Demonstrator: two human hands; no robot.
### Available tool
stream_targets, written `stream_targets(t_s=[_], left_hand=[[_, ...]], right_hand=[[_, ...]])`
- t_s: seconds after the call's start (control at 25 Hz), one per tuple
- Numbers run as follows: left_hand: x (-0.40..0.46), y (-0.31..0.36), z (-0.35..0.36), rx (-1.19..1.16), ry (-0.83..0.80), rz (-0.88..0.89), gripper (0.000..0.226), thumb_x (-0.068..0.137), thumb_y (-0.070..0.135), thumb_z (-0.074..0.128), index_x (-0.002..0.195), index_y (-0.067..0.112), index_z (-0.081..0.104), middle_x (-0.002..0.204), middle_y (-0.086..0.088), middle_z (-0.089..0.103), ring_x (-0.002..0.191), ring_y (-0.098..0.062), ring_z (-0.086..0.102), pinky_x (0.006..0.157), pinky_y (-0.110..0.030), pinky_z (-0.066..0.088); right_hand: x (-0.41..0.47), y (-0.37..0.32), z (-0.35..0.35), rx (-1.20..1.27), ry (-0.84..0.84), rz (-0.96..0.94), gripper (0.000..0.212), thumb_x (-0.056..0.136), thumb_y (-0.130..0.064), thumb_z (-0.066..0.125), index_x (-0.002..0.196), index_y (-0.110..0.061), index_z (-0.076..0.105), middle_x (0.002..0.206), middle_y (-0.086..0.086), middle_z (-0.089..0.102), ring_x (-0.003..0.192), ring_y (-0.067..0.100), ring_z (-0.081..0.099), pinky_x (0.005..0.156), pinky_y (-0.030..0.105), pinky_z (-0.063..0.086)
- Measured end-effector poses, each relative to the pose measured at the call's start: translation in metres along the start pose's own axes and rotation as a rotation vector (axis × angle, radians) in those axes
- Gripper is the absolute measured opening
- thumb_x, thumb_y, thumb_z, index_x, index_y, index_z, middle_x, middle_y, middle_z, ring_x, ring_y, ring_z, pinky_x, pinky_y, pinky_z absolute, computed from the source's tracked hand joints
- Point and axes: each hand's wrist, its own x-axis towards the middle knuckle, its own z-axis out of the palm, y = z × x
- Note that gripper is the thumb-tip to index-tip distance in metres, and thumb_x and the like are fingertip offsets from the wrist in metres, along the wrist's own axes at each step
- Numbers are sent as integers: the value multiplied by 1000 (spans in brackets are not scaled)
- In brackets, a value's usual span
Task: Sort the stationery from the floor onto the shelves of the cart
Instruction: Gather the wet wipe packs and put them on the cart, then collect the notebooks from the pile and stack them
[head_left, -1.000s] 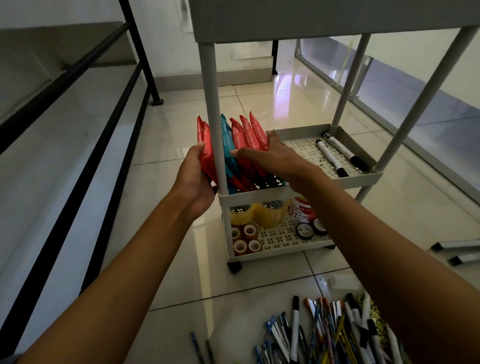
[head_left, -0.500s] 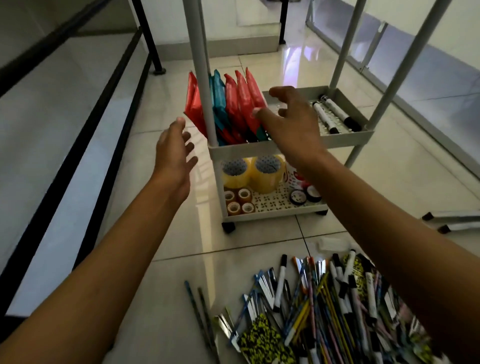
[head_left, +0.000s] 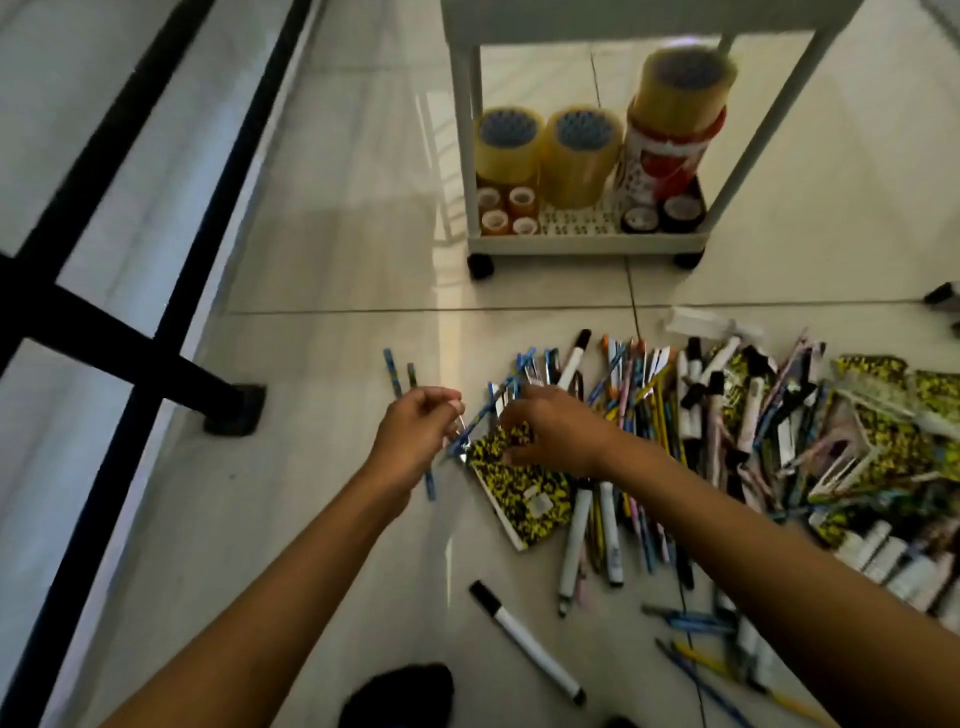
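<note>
A big heap of pens, pencils and markers (head_left: 649, 415) lies on the tiled floor, with a yellow-and-black notebook (head_left: 524, 488) at its left edge. My left hand (head_left: 415, 434) pinches a blue pen (head_left: 475, 428) at the heap's left end. Just to the right, my right hand (head_left: 553, 431) hovers over the notebook's top corner with curved fingers among the blue pens; its grip is blurred. The white cart (head_left: 587, 243) stands beyond, its bottom shelf holding yellow tape rolls (head_left: 545, 148) and small rolls (head_left: 506, 208).
A loose white marker (head_left: 527, 644) lies on the floor near me. More patterned notebooks (head_left: 893, 415) and white tubes (head_left: 893, 561) sit at the right of the heap. A black railing with its foot (head_left: 234, 410) runs along the left. Bare tiles separate heap and cart.
Both hands left the red and teal packets on the cart's middle shelf and came down to the floor heap. My view tilted down; the left hand now pinches a blue pen.
</note>
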Motion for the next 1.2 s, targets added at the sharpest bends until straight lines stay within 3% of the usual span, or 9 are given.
stream_targets(t_s=[0.12, 0.24, 0.4, 0.52, 0.6, 0.76, 0.88, 1.0, 1.2], left_hand=[[4, -42, 7, 99, -17, 6, 11, 88, 9, 62, 94, 17, 66, 97, -4, 68, 83, -14, 59, 70, -22, 45], [6, -59, 13, 157, -30, 59, 21, 84, 6, 67, 104, 14, 64, 100, -2, 66, 88, -13, 61, 81, -25, 47], [-2, -65, 15, 307, -36, 152, 48, 78, 15, 76, 121, 17, 55, 111, 0, 56, 86, -14, 58, 76, -22, 44], [-8, -64, 19, 245, -78, 136, 59, 75, 20, 79, 127, 18, 50, 111, 3, 54, 90, -9, 57, 71, -14, 43], [-14, -62, 24, 76, -188, 100, 45, 79, 16, 75, 119, 13, 56, 110, 1, 64, 92, -7, 62, 73, -13, 49], [-16, -58, 32, -93, -287, 127, 25, 89, 11, 61, 114, 8, 62, 107, -3, 71, 97, -13, 68, 83, -31, 53], [-9, -45, 35, -30, -267, 197, 32, 90, 24, 60, 119, 10, 61, 115, -1, 69, 108, -14, 65, 95, -36, 49], [-4, -32, 40, -39, -240, 208, 32, 91, 25, 58, 119, 11, 60, 114, -1, 69, 107, -16, 65, 94, -38, 50], [3, -26, 64, -54, -271, 210, 25, 92, 23, 59, 115, 15, 63, 110, 3, 71, 103, -13, 66, 94, -37, 49]], right_hand=[[6, 10, 27, -182, 54, 13, 67, 76, -47, 72, 134, -25, 46, 133, 6, 41, 124, 25, 38, 98, 42, 42], [8, 18, 39, -210, 116, 31, 70, 74, -50, 72, 134, -26, 43, 135, 8, 36, 126, 27, 34, 98, 42, 41], [8, 19, 39, -147, 81, 108, 65, 75, -49, 72, 128, -24, 45, 131, 6, 38, 122, 25, 35, 97, 42, 39], [-5, 18, 27, 189, 94, 123, 41, 82, -33, 71, 116, -22, 51, 119, 3, 55, 112, 22, 48, 91, 41, 44], [-19, 16, 22, 527, 102, 97, 29, 85, -20, 69, 110, -19, 54, 110, 2, 59, 105, 20, 55, 88, 37, 49], [-51, 18, 13, 774, 229, 112, 24, 90, -23, 63, 114, -21, 58, 111, -6, 62, 105, 9, 59, 90, 28, 51], [-82, 52, 3, 867, 476, 296, 19, 94, -27, 57, 112, -24, 58, 110, -6, 63, 99, 8, 60, 84, 26, 50], [-110, 102, 7, 802, 825, 639, 8, 93, -21, 59, 99, -21, 64, 101, 2, 67, 92, 21, 64, 78, 35, 51], [-114, 176, 6, 545, 864, 937, 25, 90, -13, 54, 112, -10, 65, 117, 12, 65, 107, 30, 60, 93, 42, 48]])
